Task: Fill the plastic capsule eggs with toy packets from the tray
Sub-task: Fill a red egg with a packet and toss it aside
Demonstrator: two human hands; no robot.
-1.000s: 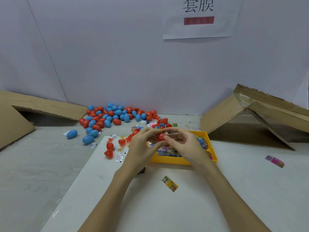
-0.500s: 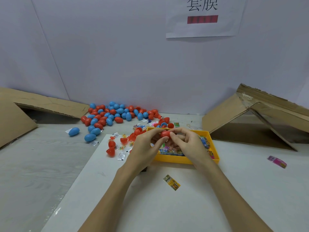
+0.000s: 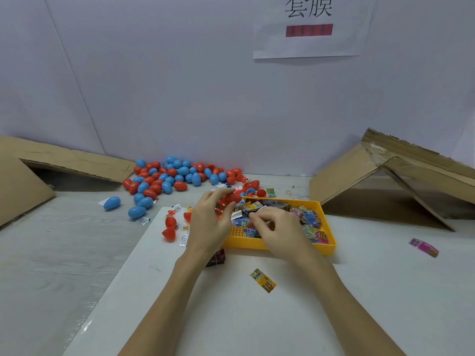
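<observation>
Hands now apart: your left hand (image 3: 209, 222) grips the red egg (image 3: 232, 198); your right hand (image 3: 276, 231) has dropped, fingers curled, onto the tray (image 3: 327, 246) packets (image 3: 312, 222).

On the far wall, right of centre, we can read two large black Chinese characters, 套膜, printed on a white paper sheet (image 3: 311, 27). Below them sits a red bar (image 3: 309, 30) whose marks are too blurred for us. Print on the packets is too small to read.
</observation>
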